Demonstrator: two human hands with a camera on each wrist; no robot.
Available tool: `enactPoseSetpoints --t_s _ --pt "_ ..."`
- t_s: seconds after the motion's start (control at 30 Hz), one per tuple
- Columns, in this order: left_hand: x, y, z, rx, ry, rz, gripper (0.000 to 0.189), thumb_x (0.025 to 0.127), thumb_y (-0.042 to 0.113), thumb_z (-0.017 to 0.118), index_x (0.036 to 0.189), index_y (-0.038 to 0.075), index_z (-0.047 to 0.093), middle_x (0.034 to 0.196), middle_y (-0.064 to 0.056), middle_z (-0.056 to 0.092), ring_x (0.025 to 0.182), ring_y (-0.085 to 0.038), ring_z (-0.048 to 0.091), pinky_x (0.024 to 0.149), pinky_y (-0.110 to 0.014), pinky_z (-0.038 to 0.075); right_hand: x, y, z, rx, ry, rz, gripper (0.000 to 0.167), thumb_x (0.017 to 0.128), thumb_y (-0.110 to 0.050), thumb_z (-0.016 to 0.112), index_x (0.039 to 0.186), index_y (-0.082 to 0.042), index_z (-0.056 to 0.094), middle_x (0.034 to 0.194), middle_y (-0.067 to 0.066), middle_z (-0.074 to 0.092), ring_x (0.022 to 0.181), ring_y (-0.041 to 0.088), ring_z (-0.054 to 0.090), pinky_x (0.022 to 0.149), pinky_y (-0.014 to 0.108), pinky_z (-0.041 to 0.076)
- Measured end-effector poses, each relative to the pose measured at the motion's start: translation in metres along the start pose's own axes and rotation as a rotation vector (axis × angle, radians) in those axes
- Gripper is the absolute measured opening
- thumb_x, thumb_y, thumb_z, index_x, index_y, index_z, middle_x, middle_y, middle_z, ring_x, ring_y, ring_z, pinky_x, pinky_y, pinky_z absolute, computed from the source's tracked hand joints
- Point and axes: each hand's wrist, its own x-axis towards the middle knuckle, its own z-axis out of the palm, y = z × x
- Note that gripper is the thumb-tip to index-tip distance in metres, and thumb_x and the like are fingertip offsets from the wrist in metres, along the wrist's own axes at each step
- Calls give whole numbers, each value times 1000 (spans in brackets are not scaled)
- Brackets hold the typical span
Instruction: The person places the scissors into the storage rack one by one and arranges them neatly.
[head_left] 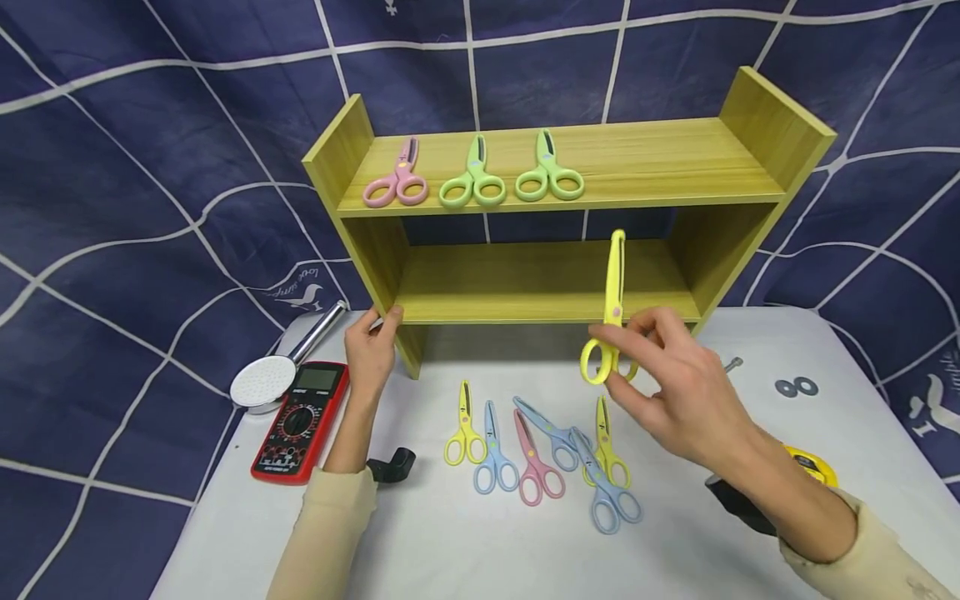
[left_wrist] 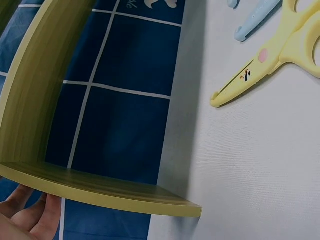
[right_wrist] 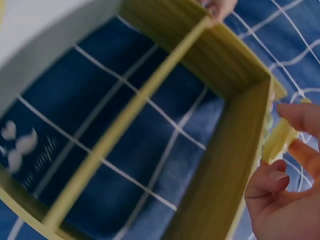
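Note:
My right hand point(head_left: 678, 387) pinches a pair of yellow scissors point(head_left: 615, 287) by the handles, blades pointing up, in front of the wooden shelf point(head_left: 540, 321). In the right wrist view the yellow scissors point(right_wrist: 281, 140) show between thumb and fingers. With its fingertips my left hand point(head_left: 372, 350) grips the shelf's left side panel at the lower board; in the left wrist view its fingers point(left_wrist: 47, 217) lie behind the panel edge. On the top board lie pink scissors point(head_left: 397, 175) at the left, then two green pairs, the middle one point(head_left: 472, 175) and the right one point(head_left: 549, 168).
Several yellow, blue and pink scissors point(head_left: 530, 458) lie on the white table before the shelf. Left stand a shower head point(head_left: 264, 381), a red multimeter point(head_left: 300, 423) and a black pipe fitting point(head_left: 393, 465). Right are washers point(head_left: 797, 387), a bolt point(head_left: 733, 364) and a tape measure point(head_left: 813, 467).

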Motion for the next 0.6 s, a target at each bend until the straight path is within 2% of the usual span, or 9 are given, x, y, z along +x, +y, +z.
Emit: enactPoseSetpoints --t_s 0.1,0.17,0.23,0.27,0.33,0.47,0.6 --pt "-1 1 0 0 1 2 28 94 4 63 119 -10 66 118 -28 64 78 -18 68 61 -15 48 18 4 -14 -29 32 36 55 70 5 77 123 -9 69 99 14 54 70 13 46 52 20 35" --pt "-1 2 0 1 1 -3 28 95 4 63 119 -10 66 118 -27 64 85 -35 68 61 -15 48 29 7 -23 -62 16 69 53 73 2 75 124 -9 68 99 13 54 69 12 44 52 21 33" --pt "-1 2 0 9 3 -8 28 95 4 62 119 -10 66 119 -27 64 90 -44 65 63 -16 49 39 8 -31 -85 -7 97 51 77 -1 74 127 -10 67 96 11 55 67 12 43 53 24 32" --pt "0 1 0 10 5 -13 28 95 4 62 119 -10 66 119 -27 64 89 -42 66 62 -16 49 44 9 -34 -94 -21 109 50 79 -2 73 128 -10 67 93 9 56 66 12 43 53 25 32" --pt "1 -3 0 12 10 -19 28 95 4 62 119 -10 66 119 -26 64 85 -32 69 62 -16 49 53 9 -40 -116 -51 127 49 82 -6 71 131 -11 65 87 5 55 65 11 43 53 28 33" --pt "9 -22 0 -8 19 -19 27 94 6 63 117 -8 68 119 -25 64 77 -15 67 60 -16 48 69 11 -47 -113 -107 188 54 85 -12 75 136 -11 60 78 1 54 64 13 46 55 30 34" --pt "14 -38 1 -15 29 -16 27 94 11 66 116 -4 71 118 -21 66 77 -20 68 56 -16 45 80 17 -49 -52 -85 295 64 81 -18 84 139 -10 57 83 8 64 65 15 52 57 22 36"
